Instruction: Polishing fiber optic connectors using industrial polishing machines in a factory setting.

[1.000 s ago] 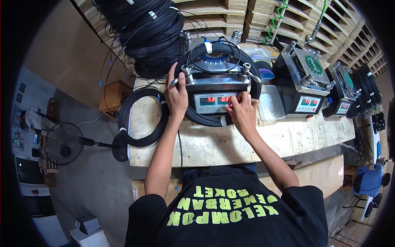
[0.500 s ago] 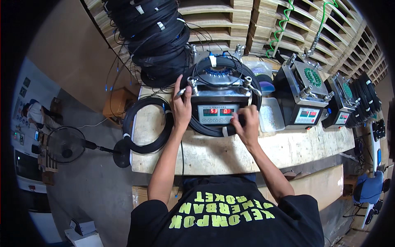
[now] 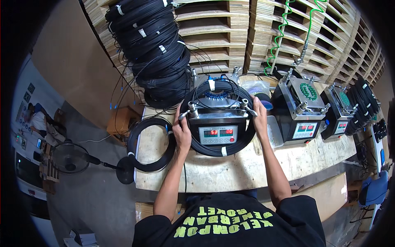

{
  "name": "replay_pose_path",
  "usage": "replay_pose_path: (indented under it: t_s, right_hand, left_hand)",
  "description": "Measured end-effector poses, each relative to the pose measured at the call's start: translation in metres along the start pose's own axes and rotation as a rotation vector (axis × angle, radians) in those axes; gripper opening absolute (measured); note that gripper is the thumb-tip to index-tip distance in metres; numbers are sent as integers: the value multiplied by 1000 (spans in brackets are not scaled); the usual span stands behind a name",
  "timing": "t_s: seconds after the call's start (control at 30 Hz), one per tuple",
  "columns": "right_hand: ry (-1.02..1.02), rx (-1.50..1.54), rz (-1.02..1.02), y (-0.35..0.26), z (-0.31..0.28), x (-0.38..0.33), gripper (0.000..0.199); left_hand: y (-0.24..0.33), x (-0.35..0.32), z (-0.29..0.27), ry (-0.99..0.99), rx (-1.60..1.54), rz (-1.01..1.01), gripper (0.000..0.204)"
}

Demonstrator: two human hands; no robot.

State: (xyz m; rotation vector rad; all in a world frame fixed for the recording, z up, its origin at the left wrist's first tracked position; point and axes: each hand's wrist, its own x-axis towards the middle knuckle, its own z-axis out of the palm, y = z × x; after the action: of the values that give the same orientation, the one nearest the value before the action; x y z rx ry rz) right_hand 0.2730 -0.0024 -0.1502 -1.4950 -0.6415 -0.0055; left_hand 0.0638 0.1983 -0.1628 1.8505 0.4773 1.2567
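A large coil of black cable (image 3: 212,152) loops around a box-shaped bench machine (image 3: 218,116) with a metal top and a lit digital panel. Blue-tipped connectors (image 3: 216,95) sit in a ring on that machine's top. My left hand (image 3: 180,131) is closed around the coil's left side, its thumb close to a metal clamp lever. On the opposite side my right hand (image 3: 260,119) grips the coil beside the right lever, fingers partly hidden behind it. Another black cable coil (image 3: 133,154) lies flat on the wooden table, left of my left hand.
A tall stack of black cable coils (image 3: 148,53) stands at the back left. Two similar machines (image 3: 302,117) (image 3: 339,109) are to the right, beside a clear plastic tray (image 3: 273,131). Wooden pallets (image 3: 210,24) rise behind the table (image 3: 222,175). A fan (image 3: 70,158) stands left.
My right hand has left the panel's button area and moved up to the coil's right side. My left hand stays at the coil's left side. The whole view has shifted, with the table lower.
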Motion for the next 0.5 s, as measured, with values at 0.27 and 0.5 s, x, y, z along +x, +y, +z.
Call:
replay_pose_path:
  t_s: [0.27,0.5]
  right_hand:
    - [118,-4,-5,7,9,-10,51]
    - [-19,-31,46,-17,9,1,53]
  left_hand:
    - [-7,10,-3,-55,-33,-55,40]
    - [-2,-8,-1,62,42,37,45]
